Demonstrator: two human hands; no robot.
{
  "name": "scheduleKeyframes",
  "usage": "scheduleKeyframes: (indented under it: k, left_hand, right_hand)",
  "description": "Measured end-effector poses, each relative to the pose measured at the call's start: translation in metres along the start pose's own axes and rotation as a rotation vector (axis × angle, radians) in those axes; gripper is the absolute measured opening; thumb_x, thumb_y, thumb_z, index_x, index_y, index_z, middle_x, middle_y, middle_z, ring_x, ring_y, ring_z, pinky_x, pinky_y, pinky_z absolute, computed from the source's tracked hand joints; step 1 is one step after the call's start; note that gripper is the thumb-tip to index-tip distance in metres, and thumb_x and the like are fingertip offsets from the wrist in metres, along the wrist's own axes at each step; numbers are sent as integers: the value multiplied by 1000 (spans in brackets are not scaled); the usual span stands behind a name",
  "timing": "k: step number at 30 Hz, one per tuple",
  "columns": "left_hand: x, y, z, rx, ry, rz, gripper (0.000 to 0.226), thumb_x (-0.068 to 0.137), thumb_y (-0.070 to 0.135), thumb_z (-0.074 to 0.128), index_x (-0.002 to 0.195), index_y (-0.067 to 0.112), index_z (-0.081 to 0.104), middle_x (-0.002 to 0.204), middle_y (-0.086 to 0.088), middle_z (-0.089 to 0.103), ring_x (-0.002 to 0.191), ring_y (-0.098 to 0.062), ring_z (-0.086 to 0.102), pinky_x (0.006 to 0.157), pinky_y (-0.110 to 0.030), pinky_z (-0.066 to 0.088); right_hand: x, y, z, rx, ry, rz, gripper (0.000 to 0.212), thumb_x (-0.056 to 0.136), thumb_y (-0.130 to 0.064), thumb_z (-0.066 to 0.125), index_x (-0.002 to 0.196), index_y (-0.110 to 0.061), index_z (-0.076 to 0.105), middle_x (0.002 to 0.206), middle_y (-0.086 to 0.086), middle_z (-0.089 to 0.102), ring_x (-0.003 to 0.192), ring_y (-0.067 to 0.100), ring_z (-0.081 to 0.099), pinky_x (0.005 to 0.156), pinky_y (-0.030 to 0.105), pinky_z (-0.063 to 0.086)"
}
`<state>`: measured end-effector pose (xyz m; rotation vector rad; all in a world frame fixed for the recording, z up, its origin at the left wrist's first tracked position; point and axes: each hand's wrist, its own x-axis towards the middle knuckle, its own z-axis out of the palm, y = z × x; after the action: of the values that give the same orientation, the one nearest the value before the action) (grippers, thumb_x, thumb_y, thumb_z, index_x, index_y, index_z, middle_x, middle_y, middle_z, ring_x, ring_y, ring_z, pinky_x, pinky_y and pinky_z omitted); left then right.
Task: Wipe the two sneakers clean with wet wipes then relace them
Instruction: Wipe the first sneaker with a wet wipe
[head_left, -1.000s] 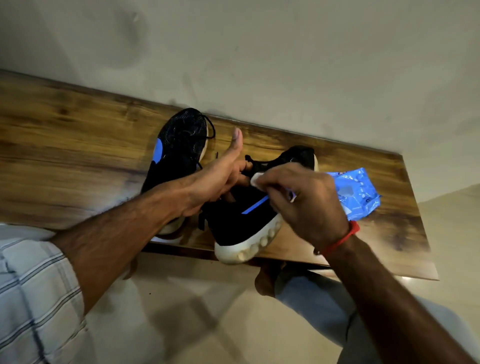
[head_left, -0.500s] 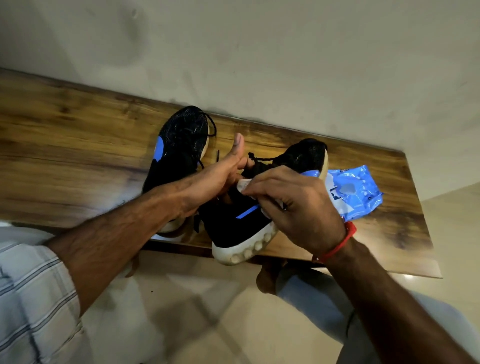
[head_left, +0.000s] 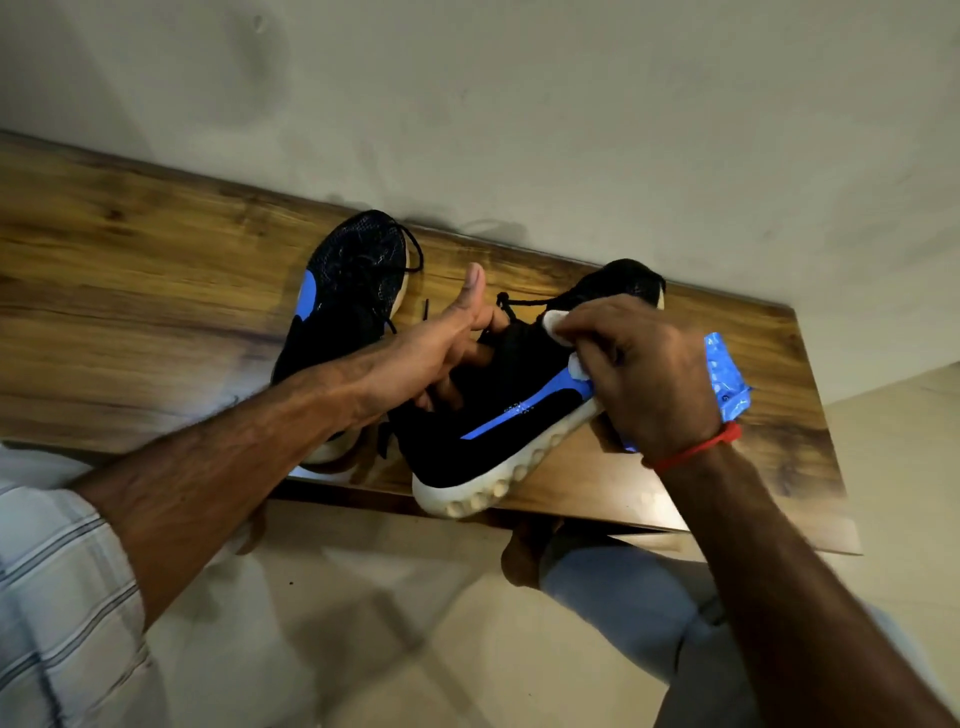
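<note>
Head view: sneaker (head_left: 483, 410), soft knit upper, stiff sole; left hand (head_left: 441, 353) grips collar, thumb raised; right hand (head_left: 644, 374) pinches limp wipe (head_left: 558, 322) on upper.

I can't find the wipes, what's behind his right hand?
A blue wipes packet lies on the bench behind the right hand, which covers most of it and holds a white wipe.

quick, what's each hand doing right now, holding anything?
Left hand: steadies the tilted sneaker, fingers curled into its opening, thumb up.
Right hand: pinches a white wet wipe against that sneaker's upper.
</note>
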<state>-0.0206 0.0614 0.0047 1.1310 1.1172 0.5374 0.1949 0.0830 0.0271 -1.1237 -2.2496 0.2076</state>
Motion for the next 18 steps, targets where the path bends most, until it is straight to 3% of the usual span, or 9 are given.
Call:
scheduleKeyframes:
  k: [2,4,6,9,12,15,18]
  left_hand:
    - [1,0,0,7,0,16,79,94,73,-1,115,30,61,101,0,76,65,-7,66,52,-23,46]
    - [1,-1,-1,4,43,27,76,95,73,0,107,30,61,85,7,74,65,-3,64,61,-24,49]
    - [1,-4,-4,16,61,36,78,92,79,3,106,29,61,85,6,71,67,-4,62,69,-31,50]
    - [1,-6,-7,55,27,34,81,89,79,2,110,30,62,97,-2,75,67,-11,63,53,-26,43]
    - [3,-5,-4,84,11,63,83,87,81,3,112,27,62,101,-4,74,69,-13,62,51,-25,42]
    - [5,-4,-3,84,29,110,88,91,78,1,103,16,61,89,-2,69,77,-13,62,69,-30,47]
    - [6,-6,-5,110,53,148,87,86,83,4,94,20,63,84,9,66,83,-7,62,82,-35,45]
  right_hand:
    - [-3,-7,1,16,20,15,19,82,5,66,93,-7,76,96,5,74,93,22,69,88,27,51]
    - [-12,-31,12,66,-22,-78,18,84,6,68,95,-6,77,99,5,73,95,20,68,89,27,52]
    - [-16,-36,15,82,-72,-147,19,85,6,68,97,-6,77,101,5,73,98,20,68,89,27,52]
    - [-3,-4,5,-20,-8,-11,22,82,4,64,96,-7,76,99,5,74,96,22,68,90,24,49]
    - [0,-1,-3,-16,45,76,18,84,0,63,93,-9,76,96,4,74,93,15,67,89,17,46]
    - [-12,-38,12,88,33,-14,16,85,5,68,92,-6,76,96,5,73,92,16,69,88,23,51]
    - [-15,-46,20,106,-3,-96,16,86,6,67,96,-4,76,100,7,72,95,20,69,88,26,53]
